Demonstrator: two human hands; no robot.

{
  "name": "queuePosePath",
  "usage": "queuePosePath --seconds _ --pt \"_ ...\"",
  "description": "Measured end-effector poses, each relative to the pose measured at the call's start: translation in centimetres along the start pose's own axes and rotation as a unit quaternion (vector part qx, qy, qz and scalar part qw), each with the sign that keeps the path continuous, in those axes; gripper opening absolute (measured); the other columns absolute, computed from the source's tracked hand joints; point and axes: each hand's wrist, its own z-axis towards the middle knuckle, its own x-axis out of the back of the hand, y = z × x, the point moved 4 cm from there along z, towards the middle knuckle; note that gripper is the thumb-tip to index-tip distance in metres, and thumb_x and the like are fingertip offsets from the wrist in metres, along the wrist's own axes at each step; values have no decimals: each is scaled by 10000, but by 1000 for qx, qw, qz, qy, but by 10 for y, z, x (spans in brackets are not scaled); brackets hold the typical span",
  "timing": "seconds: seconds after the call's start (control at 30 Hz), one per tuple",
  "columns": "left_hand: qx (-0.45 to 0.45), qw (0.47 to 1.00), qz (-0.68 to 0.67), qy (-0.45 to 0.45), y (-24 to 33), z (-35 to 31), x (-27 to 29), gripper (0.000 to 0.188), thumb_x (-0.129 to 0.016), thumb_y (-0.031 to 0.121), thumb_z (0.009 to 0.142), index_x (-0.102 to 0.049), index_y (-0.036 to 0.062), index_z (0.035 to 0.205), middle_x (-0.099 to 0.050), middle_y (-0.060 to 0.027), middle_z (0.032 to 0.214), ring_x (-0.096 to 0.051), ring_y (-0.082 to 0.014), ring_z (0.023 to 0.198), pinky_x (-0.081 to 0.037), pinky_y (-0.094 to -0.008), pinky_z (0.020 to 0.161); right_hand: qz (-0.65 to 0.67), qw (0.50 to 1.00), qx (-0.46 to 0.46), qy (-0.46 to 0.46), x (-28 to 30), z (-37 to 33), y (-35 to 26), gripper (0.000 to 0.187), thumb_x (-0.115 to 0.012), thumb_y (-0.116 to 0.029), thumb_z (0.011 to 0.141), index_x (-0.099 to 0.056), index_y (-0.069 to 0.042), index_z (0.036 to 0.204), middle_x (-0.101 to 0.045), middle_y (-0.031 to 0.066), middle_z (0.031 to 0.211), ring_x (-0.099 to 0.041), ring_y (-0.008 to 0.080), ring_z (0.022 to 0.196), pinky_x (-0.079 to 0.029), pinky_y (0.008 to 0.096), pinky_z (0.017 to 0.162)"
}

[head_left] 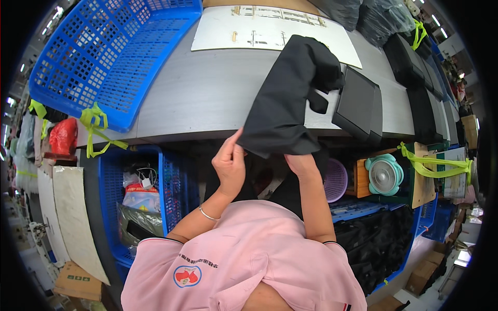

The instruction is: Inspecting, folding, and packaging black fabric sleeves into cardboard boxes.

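Note:
A piece of black fabric, perhaps part of a garment, drapes over the near edge of the grey table and reaches back across a white board. At its lower left corner, my left hand pinches the cloth between thumb and forefinger. My right hand is under the fabric's lower right edge, and the cloth hides its fingers. To the right of the cloth lies a stack of flat black pieces, close beside it.
A big blue plastic basket sits at the table's left. Grey plastic bags and black stacks line the far right. Below are a blue crate with packages, a purple basket, a teal fan and a bin of black cloth.

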Motion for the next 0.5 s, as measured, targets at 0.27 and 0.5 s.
queuePosePath --seconds 0.27,0.5 --pt "314 910 -246 -113 -74 -26 -37 215 -498 117 1034 -653 -12 1106 -689 -41 894 -678 -111 780 -538 -252 629 -674 724 148 24 -58 1 -15 398 -626 -62 823 -616 4 1215 -618 233 1198 -585 434 1084 -470 484 993" --pt "343 896 -188 -213 -99 -32 -52 192 -537 119 1004 -670 5 926 -679 -18 850 -591 -89 724 -485 -244 695 -610 790 12 -69 -72 -2 -34 566 -617 -110 839 -502 -38 1388 -506 182 1412 -538 379 1233 -341 611 1063"
